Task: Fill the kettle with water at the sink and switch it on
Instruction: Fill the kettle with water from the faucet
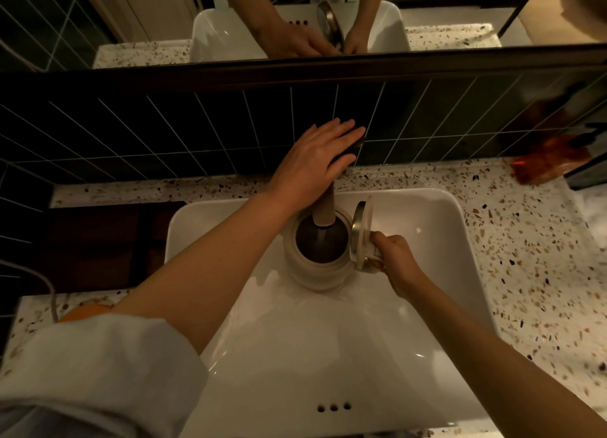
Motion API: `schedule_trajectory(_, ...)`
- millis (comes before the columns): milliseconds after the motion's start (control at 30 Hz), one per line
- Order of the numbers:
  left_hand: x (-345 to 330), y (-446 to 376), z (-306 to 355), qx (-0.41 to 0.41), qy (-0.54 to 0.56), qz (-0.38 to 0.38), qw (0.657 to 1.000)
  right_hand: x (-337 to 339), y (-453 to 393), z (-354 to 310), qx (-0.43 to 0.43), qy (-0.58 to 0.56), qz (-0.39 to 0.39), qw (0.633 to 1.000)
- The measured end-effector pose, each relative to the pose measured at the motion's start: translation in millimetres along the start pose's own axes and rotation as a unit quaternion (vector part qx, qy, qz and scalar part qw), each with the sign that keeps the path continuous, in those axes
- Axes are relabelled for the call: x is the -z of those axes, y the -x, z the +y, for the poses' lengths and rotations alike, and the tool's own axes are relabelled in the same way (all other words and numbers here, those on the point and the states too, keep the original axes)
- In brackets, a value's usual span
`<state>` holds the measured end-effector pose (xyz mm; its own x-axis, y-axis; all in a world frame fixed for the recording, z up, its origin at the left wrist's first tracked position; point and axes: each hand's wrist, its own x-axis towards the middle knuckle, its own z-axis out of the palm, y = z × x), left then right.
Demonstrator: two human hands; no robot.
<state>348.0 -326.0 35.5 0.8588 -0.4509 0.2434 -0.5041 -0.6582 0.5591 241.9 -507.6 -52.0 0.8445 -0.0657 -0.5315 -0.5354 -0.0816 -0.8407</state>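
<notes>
A white kettle (310, 270) stands inside the white sink (453, 227), its lid (361, 237) flipped up to the right. My right hand (395, 263) grips the kettle's handle. The tap spout (323, 209) reaches over the kettle's open mouth and a stream of water runs down into it. My left hand (315, 161) lies flat over the dark tap handle (345, 152) at the back wall, fingers stretched out on it. Most of that handle is hidden under my palm.
A speckled terrazzo counter (542, 273) surrounds the sink. Dark wall tiles (164, 135) and a mirror (230, 20) rise behind. An orange-brown packet (545, 165) lies at the back right. A grey cable (49, 286) and an orange object (88, 311) sit at the left.
</notes>
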Motion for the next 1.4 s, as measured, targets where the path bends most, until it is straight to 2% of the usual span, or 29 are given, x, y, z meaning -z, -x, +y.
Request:
schedule_trajectory(200,0,-3,5,0.014,0.027,0.036,0.999,0,0,-2,0.001,-0.007,0.005,1.0)
schedule_trajectory(400,-10,-1,6,-0.053,-0.078,-0.024,0.995,1,-1,0,0.001,-0.008,0.005,1.0)
schedule_trajectory(667,-13,0,7,-0.056,-0.078,-0.013,0.995,0,-1,2,0.004,-0.008,0.004,1.0)
schedule_trajectory(767,-8,12,8,-0.012,-0.028,0.041,0.999,0,-1,3,0.008,-0.019,-0.005,1.0)
schedule_trajectory(833,-6,28,7,0.064,0.032,0.114,0.991,1,-2,4,0.007,-0.02,-0.005,1.0)
schedule_trajectory(933,-11,64,1,0.225,0.142,0.199,0.943,1,-2,5,0.004,-0.017,-0.002,1.0)
schedule_trajectory(1000,-19,89,-1,0.332,0.22,0.234,0.887,1,-3,6,0.004,-0.017,-0.003,1.0)
schedule_trajectory(1100,-30,115,-2,0.446,0.325,0.24,0.799,0,-3,5,-0.002,-0.016,-0.001,1.0)
schedule_trajectory(1267,-42,131,2,0.547,0.483,0.184,0.659,1,-2,4,-0.002,-0.018,-0.001,1.0)
schedule_trajectory(1400,-47,132,14,0.546,0.546,0.194,0.605,2,0,6,-0.001,-0.021,-0.011,1.0)
